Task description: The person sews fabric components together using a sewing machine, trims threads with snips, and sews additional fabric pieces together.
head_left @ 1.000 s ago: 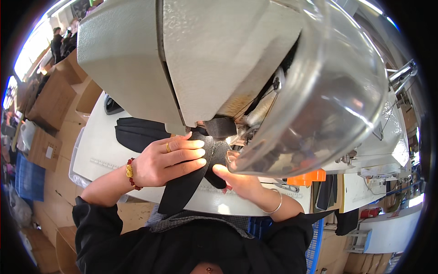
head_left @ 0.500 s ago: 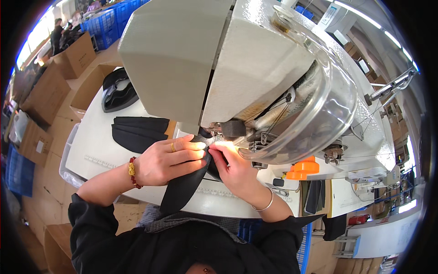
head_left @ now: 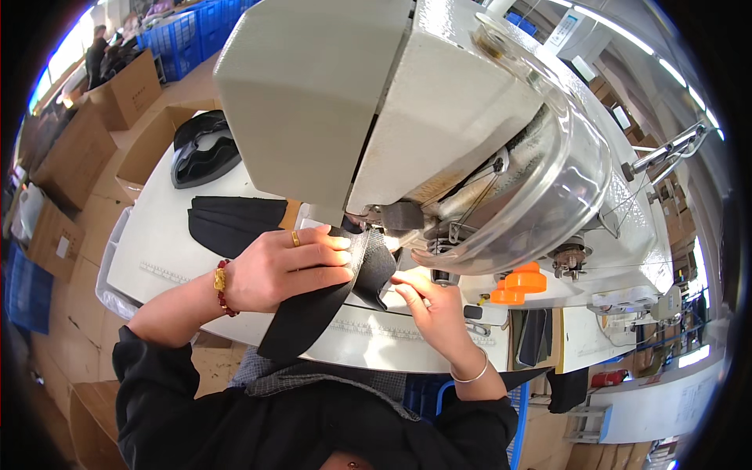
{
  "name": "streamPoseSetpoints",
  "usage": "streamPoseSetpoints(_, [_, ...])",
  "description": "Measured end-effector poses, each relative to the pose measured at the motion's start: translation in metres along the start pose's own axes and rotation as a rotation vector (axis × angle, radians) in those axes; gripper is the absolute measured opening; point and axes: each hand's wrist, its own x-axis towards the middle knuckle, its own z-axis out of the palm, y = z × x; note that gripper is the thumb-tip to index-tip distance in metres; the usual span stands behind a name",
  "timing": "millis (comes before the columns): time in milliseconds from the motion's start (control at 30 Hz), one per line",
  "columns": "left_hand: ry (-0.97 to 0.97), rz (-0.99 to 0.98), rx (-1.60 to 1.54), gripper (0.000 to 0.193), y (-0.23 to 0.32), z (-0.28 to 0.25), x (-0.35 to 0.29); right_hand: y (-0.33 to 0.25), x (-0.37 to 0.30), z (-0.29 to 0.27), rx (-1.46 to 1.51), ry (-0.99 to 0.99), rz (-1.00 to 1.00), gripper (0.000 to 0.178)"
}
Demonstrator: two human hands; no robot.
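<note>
Beneath the head of a sewing machine [head_left: 305, 102] lies a black fabric piece [head_left: 301, 325], its long tail slanting toward me over the table edge. My left hand [head_left: 286, 270] rests on it with fingers stretched out flat. To the right, a dark textured part of the fabric [head_left: 376, 270] curves up in the light beside the presser foot area. My right hand [head_left: 439, 305] pinches its right edge between thumb and fingertips. The needle itself is hidden behind the machine head. A stack of black fabric pieces [head_left: 235, 223] lies left of my left hand.
A black curved object [head_left: 205, 153] stands at the table's far left. Orange knobs [head_left: 521, 283] and a clear plastic guard [head_left: 560, 180] are at the machine's right. A ruler strip [head_left: 376, 329] runs along the white table's near side. Cardboard boxes [head_left: 74, 168] stand on the left floor.
My right hand has moved right and toward me, away from my left hand, uncovering the textured fabric part. My left hand stays on the fabric, shifted only slightly.
</note>
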Motion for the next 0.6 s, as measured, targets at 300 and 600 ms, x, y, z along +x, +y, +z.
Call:
streamPoseSetpoints(300, [0.005,-0.205,-0.303,0.033,0.007,-0.007,0.006,-0.021,0.016,0.032,0.768,-0.311,0.687,0.019])
streamPoseSetpoints(600, [-0.060,0.038,0.065,0.034,0.008,0.002,-0.005,-0.014,0.003,0.033,1.173,-0.491,0.754,0.039])
